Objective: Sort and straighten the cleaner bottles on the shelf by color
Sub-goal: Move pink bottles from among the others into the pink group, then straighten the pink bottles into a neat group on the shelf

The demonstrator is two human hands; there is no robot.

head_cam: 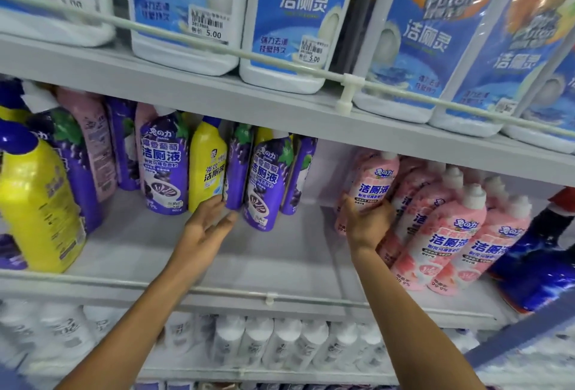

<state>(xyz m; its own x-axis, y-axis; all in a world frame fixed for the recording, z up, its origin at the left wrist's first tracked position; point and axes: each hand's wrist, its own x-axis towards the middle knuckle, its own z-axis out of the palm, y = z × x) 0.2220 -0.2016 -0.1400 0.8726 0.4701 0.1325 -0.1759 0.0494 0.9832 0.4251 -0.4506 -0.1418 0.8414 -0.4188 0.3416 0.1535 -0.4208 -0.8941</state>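
The white bottles (289, 16) on the upper shelf (186, 94) read "Puton" and "洁厕灵"; their price stickers (209, 26) say "5.00". The purple bottles (165, 165) and pink bottles (448, 240) carry "兔の力" and "洁厕液" (smaller print is unreadable). The yellow bottle (207, 168) shows "洁厕液".

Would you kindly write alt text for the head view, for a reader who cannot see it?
The right hand grips a pink bottle beside the other pink bottles on a shelf. The left hand, fingers straight, reaches to a purple bottle next to a yellow bottle.
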